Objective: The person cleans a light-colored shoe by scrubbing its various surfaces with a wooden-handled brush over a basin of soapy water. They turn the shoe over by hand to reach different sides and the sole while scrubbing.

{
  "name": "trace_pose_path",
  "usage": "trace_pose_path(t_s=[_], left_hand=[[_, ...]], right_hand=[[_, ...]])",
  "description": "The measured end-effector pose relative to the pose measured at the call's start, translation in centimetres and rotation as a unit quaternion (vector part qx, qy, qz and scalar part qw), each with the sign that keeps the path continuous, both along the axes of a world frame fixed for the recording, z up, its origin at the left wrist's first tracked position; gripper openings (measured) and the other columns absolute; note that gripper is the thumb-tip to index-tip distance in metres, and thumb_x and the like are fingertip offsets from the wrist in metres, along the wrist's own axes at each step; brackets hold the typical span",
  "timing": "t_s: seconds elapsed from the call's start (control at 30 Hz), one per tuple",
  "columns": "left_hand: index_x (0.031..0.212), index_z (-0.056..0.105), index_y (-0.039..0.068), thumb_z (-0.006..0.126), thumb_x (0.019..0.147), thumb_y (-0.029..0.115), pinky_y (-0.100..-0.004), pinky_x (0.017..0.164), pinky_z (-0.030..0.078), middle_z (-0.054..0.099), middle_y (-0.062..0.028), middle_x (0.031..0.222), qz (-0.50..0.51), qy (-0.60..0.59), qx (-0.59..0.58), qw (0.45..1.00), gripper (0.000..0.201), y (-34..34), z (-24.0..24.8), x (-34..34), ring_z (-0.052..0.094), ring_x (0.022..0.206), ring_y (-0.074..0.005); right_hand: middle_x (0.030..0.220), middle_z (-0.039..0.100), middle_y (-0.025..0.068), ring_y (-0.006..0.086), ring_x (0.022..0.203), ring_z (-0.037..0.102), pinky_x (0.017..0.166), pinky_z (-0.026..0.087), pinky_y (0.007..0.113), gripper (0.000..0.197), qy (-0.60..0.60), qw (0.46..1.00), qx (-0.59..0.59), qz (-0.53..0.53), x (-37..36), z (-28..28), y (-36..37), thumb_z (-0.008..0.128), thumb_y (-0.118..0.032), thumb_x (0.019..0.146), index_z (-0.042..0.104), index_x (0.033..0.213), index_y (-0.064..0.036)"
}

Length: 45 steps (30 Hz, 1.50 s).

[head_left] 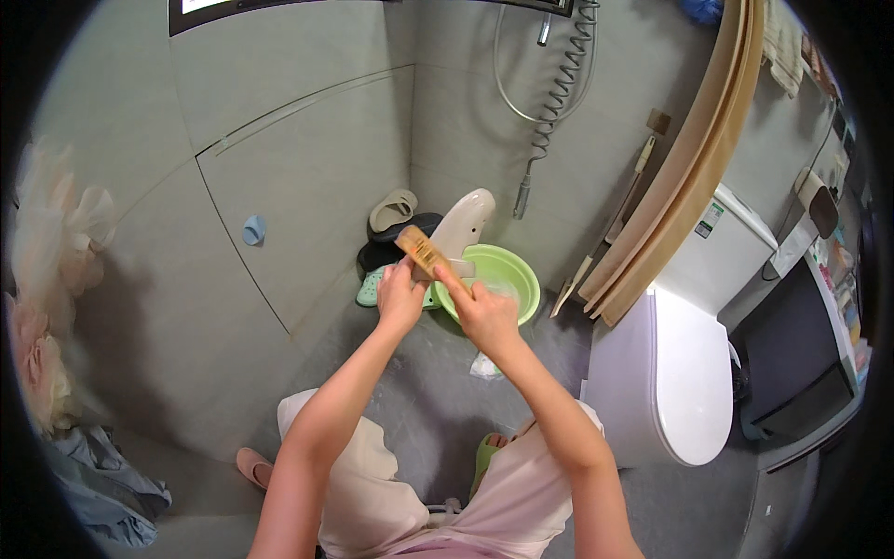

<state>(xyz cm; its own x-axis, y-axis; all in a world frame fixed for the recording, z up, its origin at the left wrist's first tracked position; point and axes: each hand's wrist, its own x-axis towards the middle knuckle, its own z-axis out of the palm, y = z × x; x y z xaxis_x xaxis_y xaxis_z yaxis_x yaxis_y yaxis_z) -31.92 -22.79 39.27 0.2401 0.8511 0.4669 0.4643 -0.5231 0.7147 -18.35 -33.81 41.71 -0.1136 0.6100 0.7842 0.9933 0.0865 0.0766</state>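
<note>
Pale pink clothing point(521, 503) over the person's lap fills the lower edge of the head view, with a green slipper point(486, 456) showing between the knees and a pink slipper point(253, 466) out to the left on the grey floor point(419, 391); both bare forearms rise from there toward the middle of the picture; the left hand point(400, 296) is curled around the heel end of a beige shoe point(463, 228), which stands tilted with its toe pointing up and away; the right hand point(484, 312) has its fingers clamped on the handle of a wooden scrubbing brush point(424, 252), whose head lies against the side of the shoe, just above the left hand; both hands and the shoe are held over the near rim of a light green basin point(512, 270) that sits on the floor; behind the basin, in the corner, lie a dark slipper point(396, 244), a beige slipper point(391, 210) and a mint-green slipper point(372, 287); a coiled shower hose point(557, 98) hangs down the grey wall above; a long-handled brush point(605, 228) leans by the wooden door frame point(689, 168); a white toilet point(670, 373) with its lid down stands to the right, well apart from the hands; a small blue hook point(253, 229) is stuck on the left wall, and a pale ruffled cloth point(47, 279) hangs at the far left edge.
</note>
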Motion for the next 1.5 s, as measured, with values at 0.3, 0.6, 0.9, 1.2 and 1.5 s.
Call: trace_pose_path(t_s=[0.3,0.6,0.9,1.2,1.5], left_hand=[[0.132,0.057,0.015,0.069,0.084,0.015,-0.0446,0.097,0.038,0.062,-0.0004,0.125,0.007,0.003,0.05,0.999,0.049,2.0,-0.7,-0.2,0.054,0.114,-0.0264],[0.13,0.056,0.015,0.064,0.081,0.016,-0.0416,0.095,0.047,0.064,-0.0128,0.121,-0.084,-0.03,-0.117,0.989,0.05,1.3,0.3,0.4,0.06,0.113,-0.0345],[0.127,0.057,0.01,0.063,0.081,0.016,-0.0438,0.093,0.047,0.065,-0.0142,0.119,-0.067,0.013,0.018,0.998,0.046,0.6,0.9,-0.9,0.061,0.11,-0.0351],[0.125,0.059,0.009,0.067,0.08,0.014,-0.044,0.09,0.046,0.066,-0.0126,0.116,-0.018,0.062,0.059,0.996,0.047,1.1,0.8,-2.2,0.06,0.11,-0.0329],[0.123,0.06,0.009,0.068,0.079,0.01,-0.0407,0.087,0.044,0.067,-0.0094,0.112,0.011,0.095,0.105,0.99,0.045,0.5,1.3,-2.3,0.061,0.105,-0.0287]], right_hand=[[0.064,0.047,0.0034,0.0203,0.048,0.056,0.043,0.046,0.035,0.069,0.053,0.997,0.042,-0.036,4.0,-0.3,1.2,0.066,-0.01,0.082,0.049,0.146,-0.0325],[0.062,0.051,0.0071,0.0249,0.048,0.055,0.044,0.043,0.04,0.059,0.159,0.983,0.091,-0.02,6.7,-0.2,3.3,0.064,-0.017,0.092,0.046,0.148,-0.0252],[0.064,0.056,0.0109,0.0263,0.052,0.056,0.05,0.046,0.04,0.058,0.243,0.969,0.047,-0.004,5.9,-0.4,2.8,0.063,-0.016,0.093,0.046,0.149,-0.022],[0.069,0.06,0.0131,0.0284,0.054,0.059,0.052,0.047,0.041,0.058,0.253,0.966,0.044,0.022,5.5,-1.6,3.0,0.062,-0.013,0.093,0.046,0.148,-0.0217],[0.07,0.061,0.0142,0.0306,0.059,0.061,0.057,0.049,0.042,0.059,0.252,0.967,0.003,0.019,3.9,-1.5,2.8,0.063,-0.01,0.092,0.047,0.148,-0.0207]])
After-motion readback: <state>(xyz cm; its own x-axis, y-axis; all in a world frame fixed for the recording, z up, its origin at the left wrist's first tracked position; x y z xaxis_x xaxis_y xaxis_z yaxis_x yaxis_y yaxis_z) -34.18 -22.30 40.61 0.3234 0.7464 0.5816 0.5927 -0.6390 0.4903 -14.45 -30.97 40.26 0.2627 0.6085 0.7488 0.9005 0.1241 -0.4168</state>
